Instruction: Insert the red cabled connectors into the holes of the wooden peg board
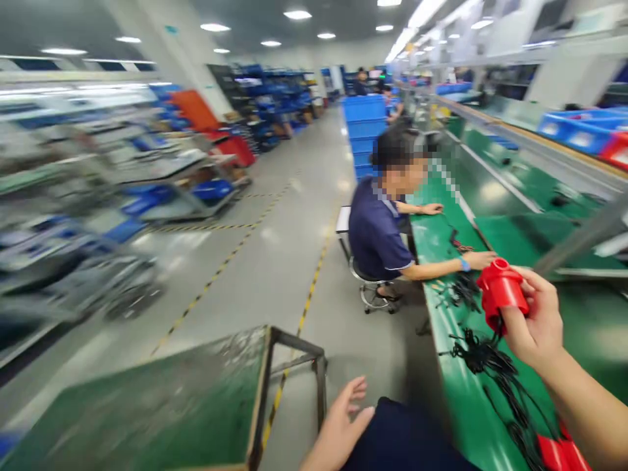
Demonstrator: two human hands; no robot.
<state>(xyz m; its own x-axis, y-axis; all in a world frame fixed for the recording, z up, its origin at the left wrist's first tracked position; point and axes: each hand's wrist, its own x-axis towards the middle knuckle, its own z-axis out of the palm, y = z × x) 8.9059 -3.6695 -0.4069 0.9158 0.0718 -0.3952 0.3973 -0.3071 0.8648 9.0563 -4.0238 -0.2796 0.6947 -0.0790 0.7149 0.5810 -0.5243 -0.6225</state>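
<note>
Head view, one frame, blurred towards the left.

Item 1: right hand [534, 320], fingers [527, 286] clenched around a red moulded plastic housing with a short round spout [500, 291], held in the air above the long green-topped bench [441, 242].

Item 2: black cable [495, 363], hanging from the housing into a tangled bundle on the bench.

Item 3: left hand [341, 425], fingers spread and released, holding nothing, low beside a dark blue trouser leg [407, 435].

Item 4: second red plastic part [562, 451], at the bench edge under the right forearm.

Item 5: green-topped metal-framed trolley [147, 405], left of the left hand.

Item 6: a seated co-worker in a dark blue polo shirt [377, 232], both hands on the same bench.

Risks, as judged: the trailing cable may snag in the bundle and drag loose leads along; the forearm may nudge the second red part off the edge; the gaze points away from the held housing, so the grip goes unwatched.

Writing: none legible; no brand or label can be read.
</note>
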